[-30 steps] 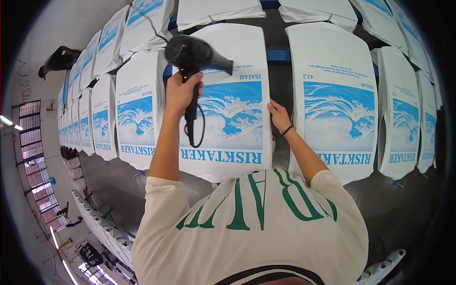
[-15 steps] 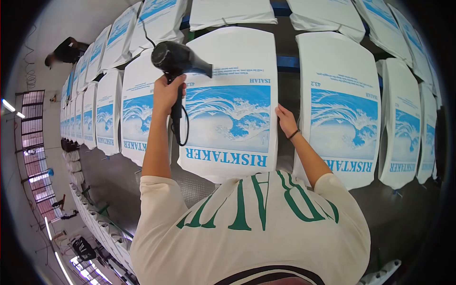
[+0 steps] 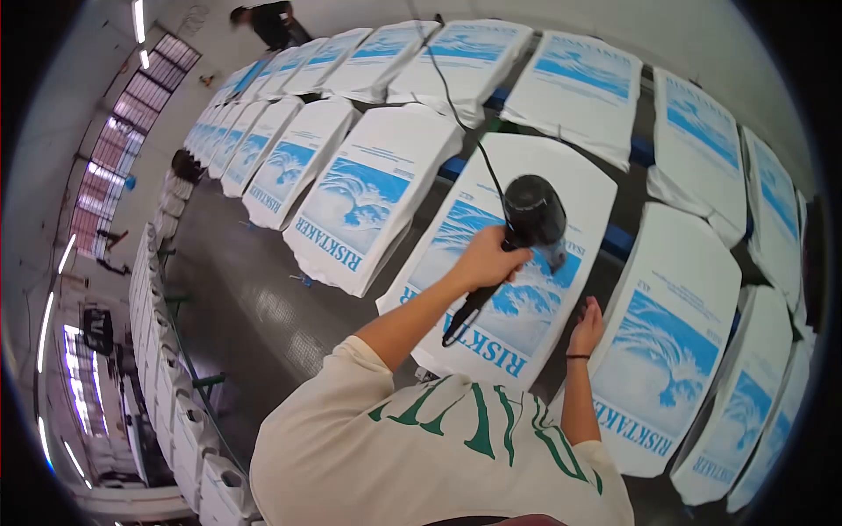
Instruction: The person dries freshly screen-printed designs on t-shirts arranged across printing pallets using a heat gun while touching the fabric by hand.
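Observation:
My left hand (image 3: 488, 259) is wrapped round the handle of a black hair dryer (image 3: 535, 210), held above a white shirt (image 3: 544, 162) with a blue wave print and "RISKTAKER" lettering. The dryer and my hand cover part of the print; a dark cord rises from behind the dryer. My right hand (image 3: 587, 329) is held beside the right edge of that shirt, fingers extended, with nothing visible in it. A dark band circles my right wrist.
Rows of similar printed shirts, including one at the right (image 3: 667, 342) and one at the left (image 3: 355, 202), lie on boards. A person in black (image 3: 270, 24) stands at the far upper left. More white shirts (image 3: 189, 430) hang along a green rail on the left.
The view has turned, so the rows now run diagonally. My left hand and the dryer have moved over the shirt's print. My right hand has come off the shirt's edge.

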A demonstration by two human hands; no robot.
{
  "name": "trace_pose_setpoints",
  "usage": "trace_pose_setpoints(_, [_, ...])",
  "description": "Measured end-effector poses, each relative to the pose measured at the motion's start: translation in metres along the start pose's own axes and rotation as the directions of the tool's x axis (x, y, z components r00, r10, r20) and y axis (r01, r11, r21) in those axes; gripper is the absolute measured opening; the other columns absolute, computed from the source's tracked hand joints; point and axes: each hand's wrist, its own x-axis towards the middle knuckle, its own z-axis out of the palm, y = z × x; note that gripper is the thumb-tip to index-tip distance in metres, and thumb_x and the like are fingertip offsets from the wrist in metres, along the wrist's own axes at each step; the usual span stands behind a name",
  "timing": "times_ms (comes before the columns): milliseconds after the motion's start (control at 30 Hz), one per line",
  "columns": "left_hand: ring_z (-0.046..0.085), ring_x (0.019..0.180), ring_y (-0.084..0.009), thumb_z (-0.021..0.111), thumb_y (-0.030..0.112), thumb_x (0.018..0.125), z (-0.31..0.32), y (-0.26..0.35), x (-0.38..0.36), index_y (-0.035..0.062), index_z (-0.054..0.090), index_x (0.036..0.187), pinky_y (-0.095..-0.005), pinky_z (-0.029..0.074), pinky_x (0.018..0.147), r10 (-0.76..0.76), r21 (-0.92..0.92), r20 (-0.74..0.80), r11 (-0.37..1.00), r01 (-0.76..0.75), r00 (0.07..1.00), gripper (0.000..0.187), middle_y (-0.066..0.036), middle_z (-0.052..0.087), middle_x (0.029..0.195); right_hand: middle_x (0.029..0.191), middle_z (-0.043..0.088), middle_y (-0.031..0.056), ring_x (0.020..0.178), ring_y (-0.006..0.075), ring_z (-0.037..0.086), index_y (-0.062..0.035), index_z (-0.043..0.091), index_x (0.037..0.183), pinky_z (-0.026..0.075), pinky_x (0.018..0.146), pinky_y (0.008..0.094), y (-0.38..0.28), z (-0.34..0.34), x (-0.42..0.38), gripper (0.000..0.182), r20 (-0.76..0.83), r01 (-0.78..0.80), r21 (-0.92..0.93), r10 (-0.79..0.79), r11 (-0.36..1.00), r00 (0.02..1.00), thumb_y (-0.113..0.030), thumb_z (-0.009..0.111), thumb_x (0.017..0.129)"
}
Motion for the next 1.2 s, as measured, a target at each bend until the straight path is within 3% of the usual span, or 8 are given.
trace_pose_setpoints(167, [0.065,0.052,-0.0163,0.073,0.016,0.080,0.003,0.006,-0.017,-0.0075,0.060,0.086,-0.0290,0.052,0.049,0.059,0.093,-0.056,0.994,-0.054,0.997,0.027,-0.011,0.066,0.066,0.132,0.061,0.0144,0.117,0.0271,0.058,0.0015,0.057,0.132,0.042,0.103,0.0388,-0.030,0.015,-0.013,0.042,0.033,0.418,-0.328,-0.432,0.847,0.901,-0.028,0.047,0.104])
trace_pose_setpoints(333, [0.066,0.052,-0.0178,0.074,0.018,0.078,-0.005,-0.002,-0.018,-0.0074,0.063,0.085,-0.0309,0.053,0.051,0.042,0.062,-0.075,0.997,-0.037,0.996,0.029,-0.011,0.066,0.065,0.135,0.058,0.0137,0.130,0.0402,0.044,-0.0017,0.058,0.131,0.030,0.113,0.0474,-0.044,0.017,-0.007,0.038,0.325,0.651,-0.663,-0.641,0.370,0.696,-0.020,0.048,0.100])
trace_pose_setpoints(433, [0.067,0.054,-0.0214,0.076,0.023,0.078,-0.019,-0.018,-0.014,-0.0057,0.065,0.083,-0.0359,0.053,0.055,0.158,0.268,-0.200,0.958,-0.101,0.967,0.031,-0.013,0.065,0.063,0.141,0.054,0.0099,0.134,0.0407,0.039,-0.0030,0.057,0.133,0.027,0.114,0.0498,-0.043,0.024,0.001,0.041,0.468,0.682,-0.708,-0.599,0.186,0.649,-0.022,0.051,0.097])
trace_pose_setpoints(633, [0.059,0.051,-0.0126,0.072,0.013,0.084,-0.056,-0.016,-0.010,-0.0022,0.062,0.087,-0.0275,0.048,0.047,0.014,-0.035,-0.159,0.999,-0.020,0.987,0.019,-0.006,0.064,0.068,0.159,0.032,0.0040,0.145,0.0421,0.019,-0.0083,0.041,0.148,0.011,0.116,0.0623,-0.058,0.063,-0.011,0.058,0.599,0.640,-0.768,-0.343,0.010,0.724,-0.039,0.048,0.099])
trace_pose_setpoints(733, [0.059,0.052,-0.0128,0.073,0.013,0.084,-0.079,-0.022,-0.004,-0.0037,0.062,0.088,-0.0272,0.047,0.047,0.082,0.062,-0.255,0.996,-0.068,0.963,0.021,-0.007,0.064,0.068,0.163,0.024,0.0023,0.150,0.0418,0.004,-0.0106,0.030,0.154,0.001,0.116,0.0644,-0.062,0.077,-0.011,0.066,0.606,0.621,-0.784,-0.229,-0.012,0.762,-0.049,0.040,0.101])
trace_pose_setpoints(900, [0.059,0.050,-0.0131,0.072,0.014,0.083,-0.130,-0.020,-0.001,-0.0041,0.061,0.087,-0.0274,0.047,0.047,0.005,-0.037,-0.273,0.999,-0.015,0.962,0.021,-0.006,0.063,0.066,0.164,0.018,0.0011,0.151,0.0404,-0.003,-0.0120,0.026,0.156,-0.004,0.116,0.0646,-0.067,0.084,-0.015,0.071,0.593,0.584,-0.805,-0.100,-0.108,0.799,-0.056,0.034,0.101])
trace_pose_setpoints(1033, [0.059,0.050,-0.0131,0.073,0.014,0.083,-0.161,-0.030,0.002,-0.0021,0.061,0.089,-0.0268,0.047,0.047,0.075,0.188,-0.400,0.982,0.002,0.913,0.021,-0.007,0.064,0.067,0.165,0.017,0.0007,0.151,0.0400,-0.004,-0.0123,0.025,0.156,-0.006,0.116,0.0653,-0.068,0.085,-0.021,0.073,0.587,0.575,-0.806,-0.057,-0.142,0.808,-0.058,0.034,0.100])
trace_pose_setpoints(1200, [0.059,0.051,-0.0131,0.075,0.016,0.083,-0.179,-0.037,-0.005,-0.0015,0.060,0.087,-0.0272,0.047,0.048,-0.037,-0.086,-0.274,0.996,0.014,0.961,0.023,-0.007,0.063,0.066,0.165,0.016,0.0010,0.151,0.0400,-0.005,-0.0121,0.026,0.156,-0.006,0.116,0.0654,-0.064,0.089,-0.017,0.073,0.564,0.553,-0.822,-0.058,-0.140,0.824,-0.057,0.035,0.100])
